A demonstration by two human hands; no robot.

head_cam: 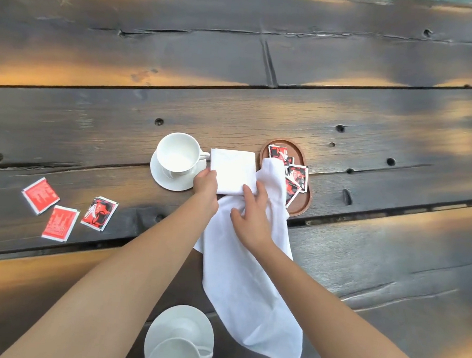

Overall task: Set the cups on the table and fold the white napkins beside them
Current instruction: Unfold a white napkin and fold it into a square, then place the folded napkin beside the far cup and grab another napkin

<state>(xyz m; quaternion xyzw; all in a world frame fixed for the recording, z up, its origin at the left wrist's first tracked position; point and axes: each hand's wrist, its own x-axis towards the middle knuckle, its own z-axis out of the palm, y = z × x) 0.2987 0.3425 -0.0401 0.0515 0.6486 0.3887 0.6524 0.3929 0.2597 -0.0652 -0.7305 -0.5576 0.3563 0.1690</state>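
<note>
- While the folded napkin (233, 169) lies on the desk (372, 127) just right of the far cup (178, 152), the left hand (205, 181) pinches its near-left corner.
- Right hand (250, 212), fingers straight and spread, rests on the loose napkin (249, 286), which overlaps the wooden tray (303, 204).
- Second cup (176, 355) sits at the near edge.

Far cup (178, 154): on its saucer (173, 180), handle meeting the folded napkin (232, 168) on its right
Tray (303, 207): right of the folded napkin, holding sachets (298, 175)
Loose napkin (250, 280): under the folded napkin's near edge, overlapping the tray's left rim
Near cup (175, 353): on its saucer (183, 322), left of the loose napkin
Three sachets (60, 222): on the table (234, 108), far left
</note>
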